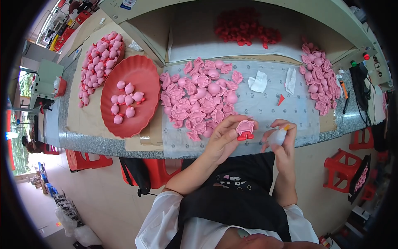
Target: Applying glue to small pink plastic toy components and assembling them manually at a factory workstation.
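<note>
Pink shell in left-hand pinch; bottle in right-hand grip.
The left hand (221, 142) pinches the pink shell (245, 125) between thumb and fingers: the thumb lies at its left side, the fingers behind its far edge. Red feet (245, 136) sit on its near side. The right hand (287, 146), to the right, curls its fingers around the white bottle (276, 137). Loose pink parts (201, 97) lie far left.

Bright Middle, Dark Rim

We see the workbench (95, 144) under bright, fairly even light, with gentle shading on the rounded pink pieces (214, 89). Shadow fills the cabinet (139, 31), darkening the red pieces (244, 27) inside. At far left, we find daylight glaring through the window (25, 85). Fisheye distortion bows straight edges, black swallows the corners, and the outlying background looks soft.
</note>
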